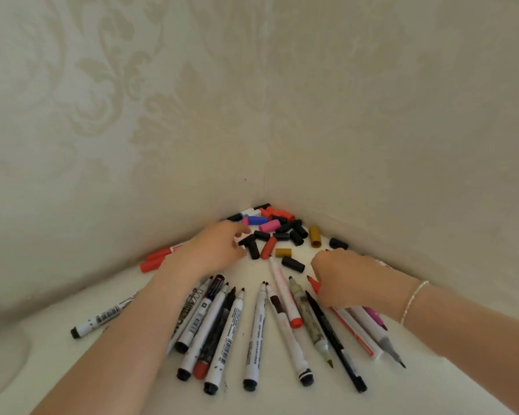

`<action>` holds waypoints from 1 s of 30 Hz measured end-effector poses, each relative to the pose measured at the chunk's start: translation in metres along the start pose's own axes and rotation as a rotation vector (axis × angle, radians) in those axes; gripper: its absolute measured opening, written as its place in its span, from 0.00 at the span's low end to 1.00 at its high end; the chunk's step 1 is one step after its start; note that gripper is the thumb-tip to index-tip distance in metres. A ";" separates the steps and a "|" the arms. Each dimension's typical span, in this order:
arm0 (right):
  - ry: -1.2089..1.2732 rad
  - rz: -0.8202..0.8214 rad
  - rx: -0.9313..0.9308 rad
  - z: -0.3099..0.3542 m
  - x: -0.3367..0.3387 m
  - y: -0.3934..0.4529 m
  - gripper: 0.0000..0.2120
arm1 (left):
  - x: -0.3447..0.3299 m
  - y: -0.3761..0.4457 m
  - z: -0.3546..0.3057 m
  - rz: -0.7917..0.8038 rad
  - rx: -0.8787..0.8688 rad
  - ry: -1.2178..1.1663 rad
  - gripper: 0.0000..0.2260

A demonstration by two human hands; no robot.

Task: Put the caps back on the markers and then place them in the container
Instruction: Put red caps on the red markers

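Markers [253, 333] lie uncapped, fanned across the white table [432, 390], with loose caps [277, 232] heaped in the corner beyond. They look light, stiff and slick, best pinched mid-barrel, clear of the inky tips. Left hand [213, 250] reaches among the caps, fingers loosely curled, holding nothing I can see; right hand [346, 278] pinches a red marker [313, 284].

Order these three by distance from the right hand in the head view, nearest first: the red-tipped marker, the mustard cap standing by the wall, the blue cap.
1. Red-tipped marker: in the right hand.
2. Mustard cap: beyond the hand, by the wall.
3. Blue cap: deep in the corner pile.
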State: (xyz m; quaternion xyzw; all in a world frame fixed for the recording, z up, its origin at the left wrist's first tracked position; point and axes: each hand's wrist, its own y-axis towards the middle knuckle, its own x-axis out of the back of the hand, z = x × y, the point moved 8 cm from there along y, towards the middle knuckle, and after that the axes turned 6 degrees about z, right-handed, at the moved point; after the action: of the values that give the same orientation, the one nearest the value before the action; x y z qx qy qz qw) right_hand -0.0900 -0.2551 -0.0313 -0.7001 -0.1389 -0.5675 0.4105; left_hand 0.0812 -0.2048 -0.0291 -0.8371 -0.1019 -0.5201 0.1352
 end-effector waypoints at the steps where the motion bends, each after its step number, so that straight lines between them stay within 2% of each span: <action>1: 0.063 -0.024 -0.001 -0.003 0.006 0.001 0.11 | -0.006 0.001 -0.005 0.019 -0.036 0.007 0.22; 3: 0.245 -0.098 -0.001 -0.014 0.024 0.002 0.13 | -0.013 0.005 -0.010 0.017 -0.084 0.078 0.25; 6: 0.774 -0.195 0.033 -0.033 0.047 0.003 0.16 | -0.007 0.009 0.004 -0.067 0.002 0.211 0.26; 10: 1.257 -0.236 0.106 -0.040 0.055 0.014 0.12 | 0.007 0.007 0.028 -0.090 0.089 0.094 0.21; 14: 1.511 -0.214 0.110 -0.025 0.055 0.029 0.07 | 0.019 0.001 0.032 -0.091 0.106 -0.030 0.19; 16: 1.628 -0.179 0.173 -0.009 0.060 0.037 0.08 | 0.025 -0.002 0.025 -0.104 0.056 -0.216 0.16; 20: 1.863 -0.132 0.355 0.028 0.077 0.056 0.17 | 0.021 -0.004 -0.001 0.013 -0.097 -0.926 0.17; 22: 1.906 -0.145 0.405 0.044 0.082 0.064 0.19 | 0.020 -0.005 -0.009 0.001 -0.133 -1.009 0.16; 25: 1.773 -0.159 0.432 0.063 0.087 0.074 0.17 | 0.029 -0.004 0.002 -0.155 -0.063 -1.048 0.16; 27: 1.512 -0.292 0.346 0.062 0.093 0.084 0.14 | 0.044 -0.009 0.009 -0.224 -0.033 -1.008 0.14; 29: 1.169 -0.440 0.250 0.059 0.098 0.097 0.10 | 0.063 -0.014 0.019 -0.314 -0.003 -0.806 0.16; 30: 1.006 -0.439 0.238 0.063 0.096 0.105 0.09 | 0.072 -0.016 0.026 -0.355 0.004 -0.725 0.16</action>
State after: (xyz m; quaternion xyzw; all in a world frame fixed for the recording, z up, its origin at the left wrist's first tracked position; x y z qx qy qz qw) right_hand 0.0533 -0.3004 0.0108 -0.2469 -0.1316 -0.8840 0.3746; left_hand 0.1294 -0.1794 0.0264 -0.9355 -0.2870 -0.2061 0.0003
